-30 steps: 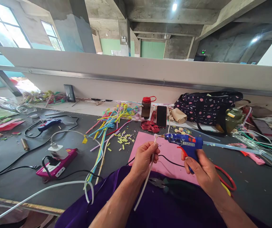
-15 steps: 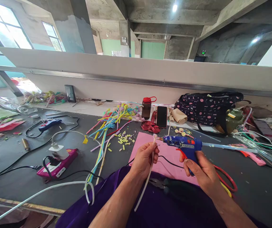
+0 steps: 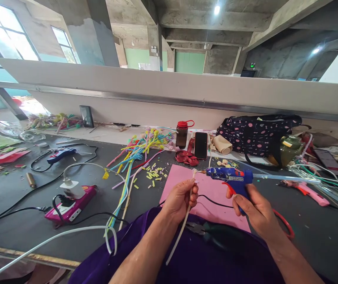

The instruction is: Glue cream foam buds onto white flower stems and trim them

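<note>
Stem (image 3: 178, 240), white and thin, is clamped between thumb and fingers of the left hand (image 3: 182, 197) near its top end; the tail hangs free, slanting down over purple cloth (image 3: 236, 264) on the lap. Small pale piece (image 3: 195, 172) at the top end, just above the fingers. Right hand (image 3: 250, 209) is wrapped round the handle of a blue glue gun (image 3: 228, 174), fingers by the red trigger (image 3: 230, 189); can't tell if it's squeezed. Nozzle sits right beside the pale piece; contact or small gap, can't call it. Main risk, my read: burn, since left fingertips are close to the nozzle and a small slip of either wrist closes that. Second: too much trigger, glue runs down the stem onto the fingers. Third: light pinch, so a nozzle push could twist the stem or knock the piece askew. Long clear glue stick (image 3: 281, 177) pokes out the back, could snag if the gun swings. Black cord (image 3: 216, 201) runs over the pink sheet (image 3: 171, 185) below; a tug there might jerk the aim. Pliers (image 3: 213, 234) lie loose on the lap, could slide off.
</note>
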`<state>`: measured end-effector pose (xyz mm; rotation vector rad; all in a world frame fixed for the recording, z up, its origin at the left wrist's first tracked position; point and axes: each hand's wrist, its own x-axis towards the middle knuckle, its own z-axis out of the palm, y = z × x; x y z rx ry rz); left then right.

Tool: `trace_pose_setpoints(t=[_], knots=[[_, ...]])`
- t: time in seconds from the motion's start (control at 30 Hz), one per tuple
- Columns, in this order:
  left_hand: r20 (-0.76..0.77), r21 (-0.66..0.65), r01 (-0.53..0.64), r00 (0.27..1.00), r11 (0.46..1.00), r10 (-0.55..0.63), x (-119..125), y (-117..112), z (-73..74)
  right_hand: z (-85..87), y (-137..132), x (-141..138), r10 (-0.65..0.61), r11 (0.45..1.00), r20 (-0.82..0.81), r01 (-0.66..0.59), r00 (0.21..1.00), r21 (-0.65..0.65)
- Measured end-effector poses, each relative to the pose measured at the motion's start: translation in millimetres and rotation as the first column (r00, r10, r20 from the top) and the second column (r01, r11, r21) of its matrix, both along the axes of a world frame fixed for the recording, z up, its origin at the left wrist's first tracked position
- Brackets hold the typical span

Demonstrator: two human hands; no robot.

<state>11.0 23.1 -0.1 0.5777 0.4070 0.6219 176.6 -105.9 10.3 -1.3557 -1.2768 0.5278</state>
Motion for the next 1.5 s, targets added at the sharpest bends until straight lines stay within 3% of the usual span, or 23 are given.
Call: trace_pose_setpoints(t=[0.37, 0.83, 1.07, 1.2, 1.33, 1.5], knots=[[-0.054, 0.08, 0.023, 0.998, 0.997, -0.019, 1, 0, -2.2, 0.5, 2, -4, -0.044, 0.999, 0.066, 0.043, 0.997, 0.005], [-0.048, 0.08, 0.029, 0.999, 0.996, -0.025, 1, -1, -3.2, -2.4, 3, -4, -0.031, 0.999, 0.011, 0.031, 0.999, 0.013], [-0.041, 0.062, 0.029, 0.999, 0.998, -0.026, 1, -1, -2.8, -5.6, 7, 3, -0.145, 0.982, -0.06, 0.151, 0.988, 0.117], [0.017, 0.032, -0.015, 1.0, 0.999, 0.014, -4, 3, 1.4, -7.6, 7, 8, -0.19, 0.979, 0.113, 0.18, 0.975, 0.098], [0.157, 0.009, -0.091, 0.984, 0.996, 0.088, -13, 9, 9.3, -17.2, 13, 12, -0.222, 0.975, 0.469, 0.201, 0.855, 0.096], [0.208, 0.014, -0.133, 0.97, 0.991, 0.127, -20, 13, 15.4, -36.7, 30, 17, -0.221, 0.96, 0.849, 0.261, 0.48, 0.102]])
